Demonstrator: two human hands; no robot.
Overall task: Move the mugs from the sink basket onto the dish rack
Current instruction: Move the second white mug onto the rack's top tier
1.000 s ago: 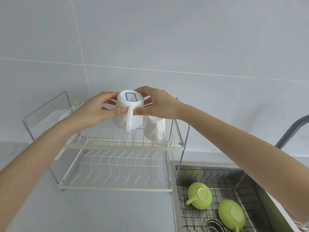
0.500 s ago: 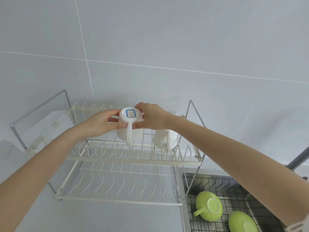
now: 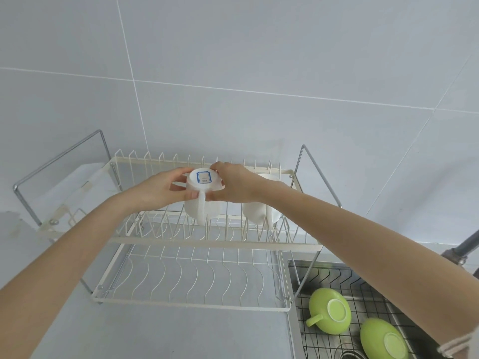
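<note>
A white mug (image 3: 203,187) is upside down, blue-labelled base up and handle toward me, over the top tier of the cream wire dish rack (image 3: 215,242). My left hand (image 3: 160,189) grips its left side and my right hand (image 3: 237,183) grips its right side. A second white mug (image 3: 260,212) stands inverted on the same tier just to the right, partly behind my right forearm. In the wire sink basket (image 3: 334,278) at the lower right lie two green mugs, one with its handle to the left (image 3: 330,314) and one nearer the corner (image 3: 383,342).
The rack's lower tier (image 3: 191,283) holds nothing. A chrome frame (image 3: 62,156) rises on the rack's left and right. A grey faucet (image 3: 466,248) juts in at the right edge. Tiled wall stands close behind the rack; grey counter lies in front.
Both hands have lowered the white mug toward the top tier's prongs. The view has tilted so more of the rack and less of the sink shows.
</note>
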